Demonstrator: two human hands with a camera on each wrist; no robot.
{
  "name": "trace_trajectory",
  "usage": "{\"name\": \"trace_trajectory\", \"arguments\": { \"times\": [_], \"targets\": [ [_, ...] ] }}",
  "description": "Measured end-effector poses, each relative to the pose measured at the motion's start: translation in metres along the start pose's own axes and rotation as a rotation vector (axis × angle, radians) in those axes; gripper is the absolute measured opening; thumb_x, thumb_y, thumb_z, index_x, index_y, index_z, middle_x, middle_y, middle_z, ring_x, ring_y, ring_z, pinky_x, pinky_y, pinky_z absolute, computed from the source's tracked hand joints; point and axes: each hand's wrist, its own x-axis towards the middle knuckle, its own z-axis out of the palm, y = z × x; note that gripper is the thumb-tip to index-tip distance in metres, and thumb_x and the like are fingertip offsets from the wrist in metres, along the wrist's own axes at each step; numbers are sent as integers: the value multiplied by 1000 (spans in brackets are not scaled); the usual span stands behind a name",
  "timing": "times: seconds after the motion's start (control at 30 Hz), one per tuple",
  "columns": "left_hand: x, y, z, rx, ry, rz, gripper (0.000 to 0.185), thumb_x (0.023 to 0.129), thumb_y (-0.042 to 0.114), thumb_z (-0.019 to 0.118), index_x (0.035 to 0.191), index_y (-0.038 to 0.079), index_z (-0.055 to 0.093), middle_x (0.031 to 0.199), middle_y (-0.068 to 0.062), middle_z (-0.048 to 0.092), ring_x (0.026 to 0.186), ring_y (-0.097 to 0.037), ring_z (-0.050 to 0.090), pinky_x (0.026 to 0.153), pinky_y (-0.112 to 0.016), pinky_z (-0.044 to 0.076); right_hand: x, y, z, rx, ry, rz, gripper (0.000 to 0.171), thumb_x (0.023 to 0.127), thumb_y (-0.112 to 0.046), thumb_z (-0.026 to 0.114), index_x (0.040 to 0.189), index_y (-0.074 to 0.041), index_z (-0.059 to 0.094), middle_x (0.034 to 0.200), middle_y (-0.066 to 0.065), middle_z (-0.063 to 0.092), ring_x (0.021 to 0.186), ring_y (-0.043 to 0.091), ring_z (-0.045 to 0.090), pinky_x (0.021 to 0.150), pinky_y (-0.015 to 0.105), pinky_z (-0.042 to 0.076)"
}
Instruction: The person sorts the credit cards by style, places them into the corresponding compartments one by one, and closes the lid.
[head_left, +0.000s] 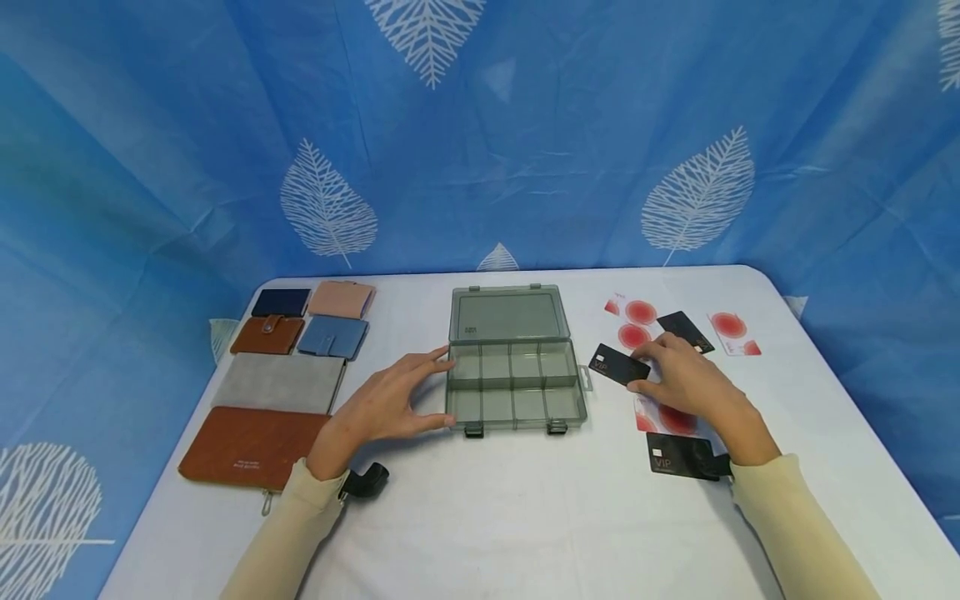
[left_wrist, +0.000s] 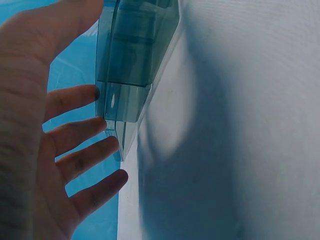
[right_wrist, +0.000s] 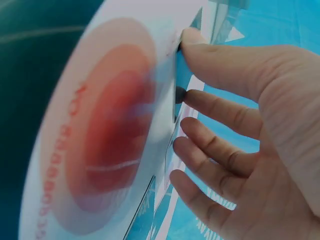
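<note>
An open clear grey organiser box (head_left: 517,367) with several compartments lies mid-table, lid folded back. My left hand (head_left: 444,389) rests against its left wall, fingers straight, thumb at the near corner. The left wrist view has those fingertips (left_wrist: 97,92) touching the box wall (left_wrist: 132,65). Just right of the box, my right hand (head_left: 640,369) pinches a black VIP card (head_left: 617,363) between thumb and forefinger. The right wrist view catches that card (right_wrist: 176,100) edge-on in the pinch, above a white card with a red disc (right_wrist: 100,135).
More cards lie at the right: a black one (head_left: 685,331), white-and-red ones (head_left: 641,312) (head_left: 733,333), another black one (head_left: 678,454) near my right wrist. Several wallets sit at the left, among them a grey one (head_left: 279,382) and a large brown one (head_left: 251,446).
</note>
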Motion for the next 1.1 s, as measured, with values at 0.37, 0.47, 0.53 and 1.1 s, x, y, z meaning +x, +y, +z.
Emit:
{"name": "trace_trajectory", "arguments": {
  "times": [0.37,0.47,0.53,1.1],
  "targets": [
    [1,-3,2,-28,-13,23,83,88,56,85,154,12,59,177,-5,29,157,-34,39,110,-62,49,-2,-1,-6,20,-7,-5,65,83,-30,94,134,-4,61,118,26,69,114,47,58,91,68,56],
    [1,-4,2,-45,-23,11,82,88,56,85,153,13,59,177,-4,28,158,-33,38,111,-62,49,-2,-1,-7,20,-9,7,64,85,-28,93,135,-6,59,114,25,71,109,46,62,88,67,57],
    [1,-4,2,-55,-32,4,82,89,56,84,154,14,58,178,-4,28,159,-33,37,111,-62,48,-2,-1,-8,32,-9,5,58,88,-25,90,134,-8,58,112,25,71,105,44,65,87,66,58],
    [5,-7,4,-72,-41,13,87,90,54,83,158,11,51,176,-7,31,159,-32,37,120,-62,40,-3,-18,-30,224,243,-18,32,104,-7,69,134,-1,60,111,30,72,94,43,70,83,63,59]
  ]
}}
